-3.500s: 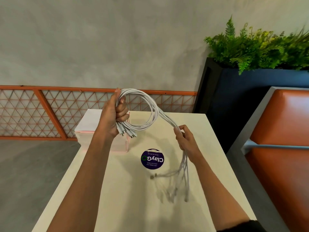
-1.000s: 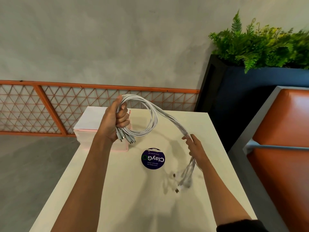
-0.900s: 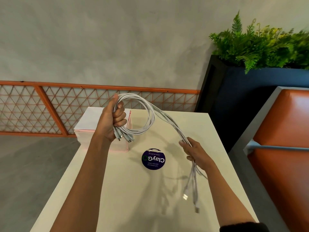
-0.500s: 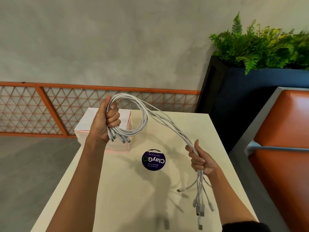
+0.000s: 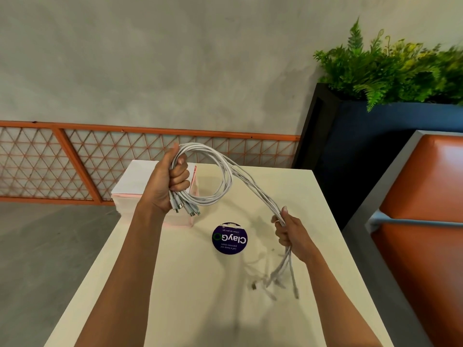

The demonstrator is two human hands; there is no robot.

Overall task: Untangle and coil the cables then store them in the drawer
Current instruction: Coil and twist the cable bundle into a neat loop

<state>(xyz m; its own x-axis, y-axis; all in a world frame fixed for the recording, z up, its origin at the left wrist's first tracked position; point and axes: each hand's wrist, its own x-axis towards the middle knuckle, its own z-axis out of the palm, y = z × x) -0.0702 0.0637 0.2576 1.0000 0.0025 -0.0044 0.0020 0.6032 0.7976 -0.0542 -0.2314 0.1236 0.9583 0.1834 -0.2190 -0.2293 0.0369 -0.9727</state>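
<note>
Several white cables run as one bundle between my two hands above a cream table. My left hand grips one end, raised, where the bundle forms a loop; connector plugs stick out below the fist. My right hand grips the bundle lower down and to the right. The free ends hang below that hand and are blurred, just above the tabletop. A white and pink drawer box sits on the far left of the table, partly hidden behind my left hand.
A round purple sticker lies on the table between my arms. An orange lattice railing runs behind the table. A dark planter with green ferns and an orange padded bench stand to the right.
My right hand has slid along the bundle, out to the right and a little up and down, and the hanging ends now swing and blur. My left hand keeps its grip on the loop.
</note>
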